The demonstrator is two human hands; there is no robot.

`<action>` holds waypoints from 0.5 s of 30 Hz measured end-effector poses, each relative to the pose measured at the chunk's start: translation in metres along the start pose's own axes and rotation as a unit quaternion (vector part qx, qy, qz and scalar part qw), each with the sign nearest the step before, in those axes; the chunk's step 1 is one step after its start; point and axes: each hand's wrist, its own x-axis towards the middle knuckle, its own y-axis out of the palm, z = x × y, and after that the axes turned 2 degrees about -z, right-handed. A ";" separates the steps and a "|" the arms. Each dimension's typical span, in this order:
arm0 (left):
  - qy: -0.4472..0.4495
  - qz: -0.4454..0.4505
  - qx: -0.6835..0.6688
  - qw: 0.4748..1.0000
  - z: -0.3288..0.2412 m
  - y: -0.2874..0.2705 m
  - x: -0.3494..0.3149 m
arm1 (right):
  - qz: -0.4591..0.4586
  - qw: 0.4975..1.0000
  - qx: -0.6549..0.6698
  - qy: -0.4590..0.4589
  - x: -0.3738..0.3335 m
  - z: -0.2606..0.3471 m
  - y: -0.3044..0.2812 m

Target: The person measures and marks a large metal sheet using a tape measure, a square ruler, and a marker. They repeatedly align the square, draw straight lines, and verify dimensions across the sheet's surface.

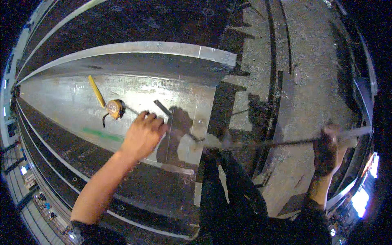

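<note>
My left hand (145, 132) is closed over a thin metal rod (131, 110), held just above the pale web of a steel beam (73, 98). The rod's upper end sticks out past my knuckles, and its shadow falls beside the hand. In my right hand (328, 153) is the long handle of a hammer (286, 143), reaching left toward the beam's end. Motion blurs the hammer, so its head is unclear. Left of my left hand lie a tape measure (114, 108) in an orange-yellow case and a slim yellow stick (97, 92), both on the web.
The beam's upper flange (163, 47) rises along the far side, its near flange (163, 179) on my side. Another dark steel piece (163, 20) lies beyond. A green paint mark (102, 134) shows on the web. Dusty concrete floor (314, 81) stretches right, with dark strips across it.
</note>
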 end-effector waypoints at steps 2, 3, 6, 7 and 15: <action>-0.018 -0.122 0.042 0.991 0.019 0.013 0.015 | 0.081 0.990 -0.021 -0.111 0.027 0.071 0.034; -0.066 -0.143 0.034 0.987 0.029 0.023 0.016 | 0.123 0.979 -0.028 -0.161 0.037 0.105 0.055; -0.144 -0.179 0.050 0.972 0.061 0.042 0.036 | 0.179 0.955 -0.063 -0.228 0.054 0.174 0.106; -0.165 -0.204 0.042 0.964 0.065 0.047 0.040 | 0.183 0.950 -0.071 -0.242 0.057 0.184 0.123; -0.191 -0.318 0.038 0.928 0.060 0.090 0.078 | 0.199 0.858 -0.064 -0.469 0.048 0.194 0.177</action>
